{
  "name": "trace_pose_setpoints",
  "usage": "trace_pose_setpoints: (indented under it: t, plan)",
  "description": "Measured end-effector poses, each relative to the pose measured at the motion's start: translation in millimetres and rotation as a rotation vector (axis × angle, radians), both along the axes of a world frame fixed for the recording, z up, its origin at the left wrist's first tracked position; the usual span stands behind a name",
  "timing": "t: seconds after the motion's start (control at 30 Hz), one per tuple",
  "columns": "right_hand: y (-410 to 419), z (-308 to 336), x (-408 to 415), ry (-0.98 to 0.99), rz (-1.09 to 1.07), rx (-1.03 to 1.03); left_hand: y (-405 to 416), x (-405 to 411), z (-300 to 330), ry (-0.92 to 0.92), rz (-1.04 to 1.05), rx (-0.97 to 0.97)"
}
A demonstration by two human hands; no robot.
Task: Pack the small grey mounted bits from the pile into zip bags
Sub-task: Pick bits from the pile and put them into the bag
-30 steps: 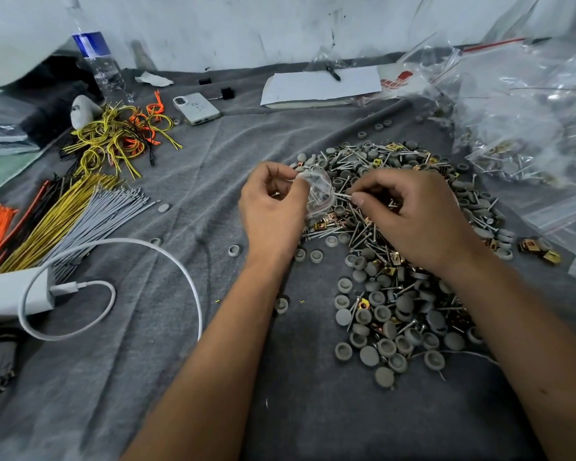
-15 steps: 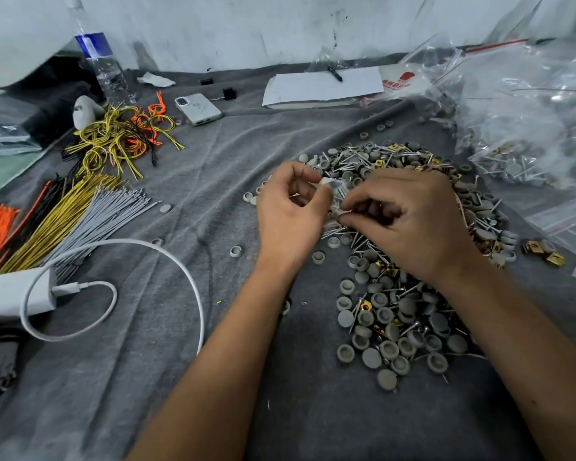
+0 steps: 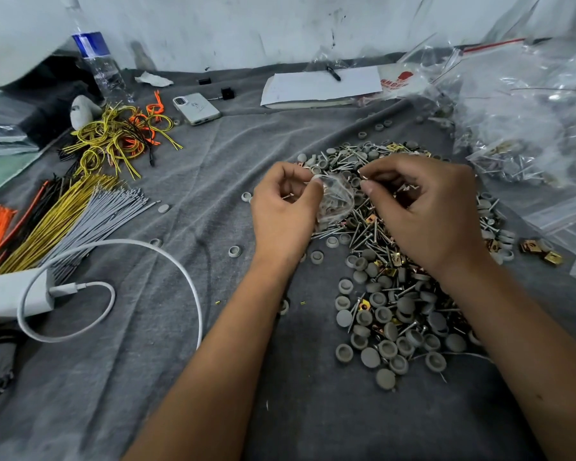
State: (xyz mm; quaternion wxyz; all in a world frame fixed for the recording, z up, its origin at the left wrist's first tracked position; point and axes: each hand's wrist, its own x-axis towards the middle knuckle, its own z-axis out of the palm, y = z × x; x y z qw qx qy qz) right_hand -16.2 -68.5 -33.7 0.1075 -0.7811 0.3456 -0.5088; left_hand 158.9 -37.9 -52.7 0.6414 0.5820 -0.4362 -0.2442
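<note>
Since the earlier frame, both hands have been drawn slightly apart, and the small clear zip bag has been brought back into plain sight between them.

A grey cloth is spread over the whole work surface. At the far right, a heap of clear plastic bags is seen, some holding bits already; their number cannot be told. The pile of small grey mounted bits is spread from the middle toward the near right, mixed with metal pins and brass clips, far too many to be counted. To the left, bundles of yellow, grey, orange and black ties are laid, with one loose tangle of wires beyond them. One white charger with its looped cable is seen at the near left. One notepad, one pen, one phone and one water bottle are placed along the far edge.

The zip bag is held over the far part of the pile. Its left edge is pinched by the curled fingers of the left hand. The right hand is curled too, its thumb and forefinger closed at the bag's right edge; whether a bit is held there cannot be told.
</note>
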Motion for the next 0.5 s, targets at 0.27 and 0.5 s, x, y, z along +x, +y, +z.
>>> trace_pose_setpoints:
  t: [0.27,0.5]
  plan:
    - [-3.9,-4.4,0.5,0.169,0.042,0.19,-2.5,2.6,-0.7,0.038,0.051,-0.026]
    - [-1.2,-1.2,0.5,0.062,0.054,0.097,-0.2,0.2,-0.6,-0.067,0.048,-0.007]
